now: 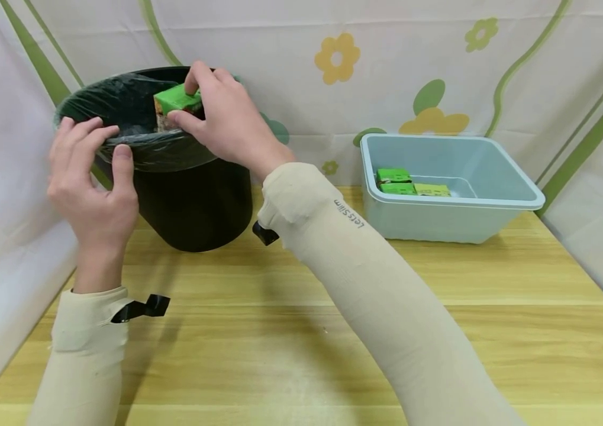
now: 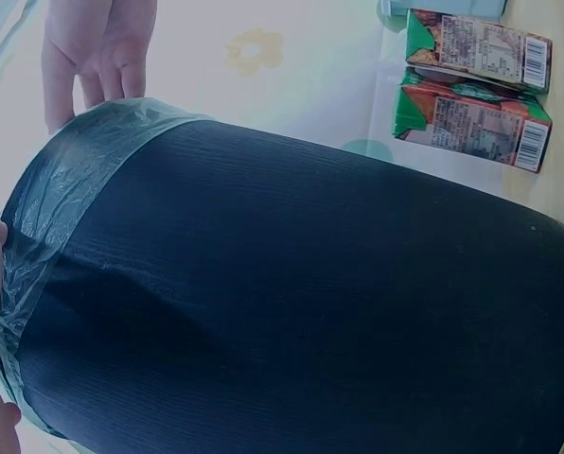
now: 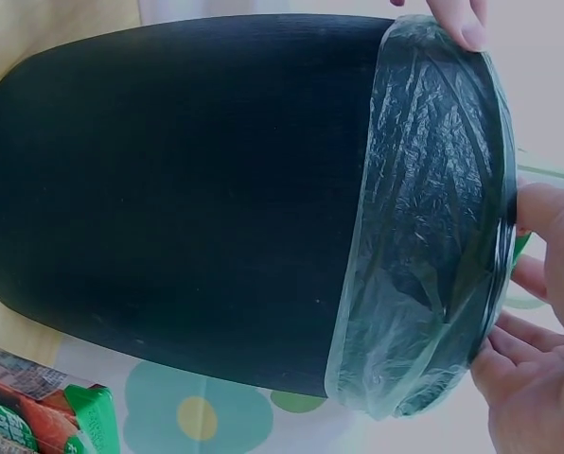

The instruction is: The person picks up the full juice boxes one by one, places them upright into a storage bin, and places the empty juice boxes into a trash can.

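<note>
In the head view, a black trash can (image 1: 194, 207) with a thin green plastic liner (image 1: 173, 151) folded over its rim stands on the left. My left hand (image 1: 93, 177) holds its near-left rim, fingers over the edge and thumb at the outside. My right hand (image 1: 232, 118) grips a small green-topped drink carton (image 1: 165, 109) at the can's mouth, thumb on the near side and fingers over the top. The carton's lower part is hidden by the rim. Two printed cartons (image 2: 471, 123) stand beside the can in the left wrist view; the right sleeve (image 1: 306, 195) may cover them in the head view.
A light blue plastic basin (image 1: 445, 222) stands at the right, with two green cartons (image 1: 394, 182) and a yellow-green one (image 1: 431, 190) inside. Beneath everything is a wood-grain table (image 1: 258, 355). A white flowered curtain (image 1: 290, 53) hangs close behind the can and basin.
</note>
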Tool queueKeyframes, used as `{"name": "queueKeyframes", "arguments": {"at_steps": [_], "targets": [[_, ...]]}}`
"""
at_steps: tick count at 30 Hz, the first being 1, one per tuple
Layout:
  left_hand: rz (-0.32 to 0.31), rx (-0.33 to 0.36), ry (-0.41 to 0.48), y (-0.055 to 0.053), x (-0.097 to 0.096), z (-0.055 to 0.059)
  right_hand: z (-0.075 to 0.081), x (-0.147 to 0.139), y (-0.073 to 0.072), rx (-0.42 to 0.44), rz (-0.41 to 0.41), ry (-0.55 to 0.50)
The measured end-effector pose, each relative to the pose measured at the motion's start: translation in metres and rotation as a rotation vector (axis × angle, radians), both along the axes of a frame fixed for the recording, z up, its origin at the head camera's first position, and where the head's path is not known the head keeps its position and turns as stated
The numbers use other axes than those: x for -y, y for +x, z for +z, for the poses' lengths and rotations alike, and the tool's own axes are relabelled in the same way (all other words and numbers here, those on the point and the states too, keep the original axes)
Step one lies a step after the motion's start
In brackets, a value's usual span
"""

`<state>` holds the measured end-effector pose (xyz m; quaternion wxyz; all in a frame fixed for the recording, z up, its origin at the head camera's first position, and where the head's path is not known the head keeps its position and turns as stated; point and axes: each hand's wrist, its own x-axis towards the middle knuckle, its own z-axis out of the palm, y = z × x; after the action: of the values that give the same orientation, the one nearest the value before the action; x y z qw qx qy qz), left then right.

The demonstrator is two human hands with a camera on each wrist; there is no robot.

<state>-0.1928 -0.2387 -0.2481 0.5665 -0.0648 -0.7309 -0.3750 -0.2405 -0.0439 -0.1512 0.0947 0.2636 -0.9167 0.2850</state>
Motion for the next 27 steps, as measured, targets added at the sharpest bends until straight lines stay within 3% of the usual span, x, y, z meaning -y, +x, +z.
{"name": "queueKeyframes", "arguments": {"at_steps": [27], "targets": [[0.013,0.011,-0.015,-0.0019,0.003,-0.0021,-0.0004,-0.0024,-0.0024,0.005,0.022,0.044]]}}
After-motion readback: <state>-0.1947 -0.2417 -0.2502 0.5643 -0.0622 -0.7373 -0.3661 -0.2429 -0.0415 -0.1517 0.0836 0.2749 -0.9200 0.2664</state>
